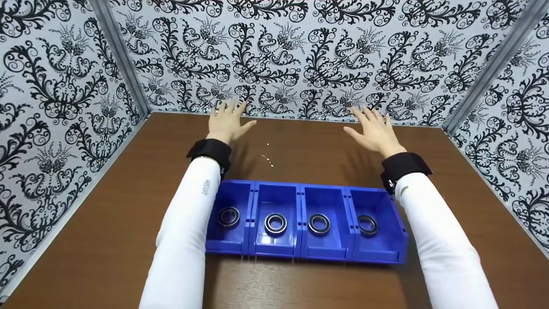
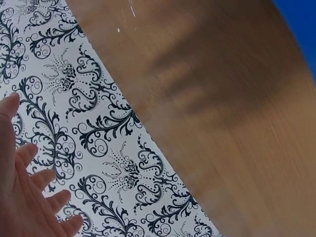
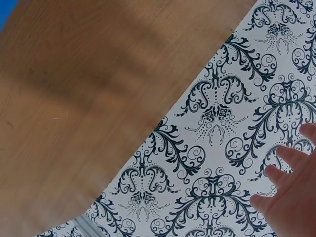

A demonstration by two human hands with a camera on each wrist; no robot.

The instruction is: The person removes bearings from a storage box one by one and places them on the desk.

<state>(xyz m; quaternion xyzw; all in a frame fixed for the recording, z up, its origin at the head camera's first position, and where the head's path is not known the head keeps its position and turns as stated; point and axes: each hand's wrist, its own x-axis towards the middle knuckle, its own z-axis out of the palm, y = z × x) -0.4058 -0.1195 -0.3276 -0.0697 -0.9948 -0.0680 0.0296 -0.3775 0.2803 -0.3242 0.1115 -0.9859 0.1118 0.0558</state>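
Note:
My left hand (image 1: 226, 122) is held above the far part of the table, fingers spread and nothing in it. To the right, my right hand (image 1: 375, 132) hovers likewise, fingers apart and holding nothing. Nearer to me stands a row of joined blue bins (image 1: 276, 254). Each compartment has one ring-shaped bearing with a dark face: the far-left bearing (image 1: 229, 217), a second bearing (image 1: 275, 224), a third bearing (image 1: 318, 224) and the far-right bearing (image 1: 367, 225). My left forearm partly covers the left end of the bins. Both wrist views show the spread fingers against the patterned wall.
The brown wooden table (image 1: 300, 283) is enclosed by a patterned back wall (image 1: 274, 56) and side walls, with grey metal posts (image 1: 122, 56) at the corners. Small pale marks (image 1: 268, 159) lie on the tabletop between the hands and the bins.

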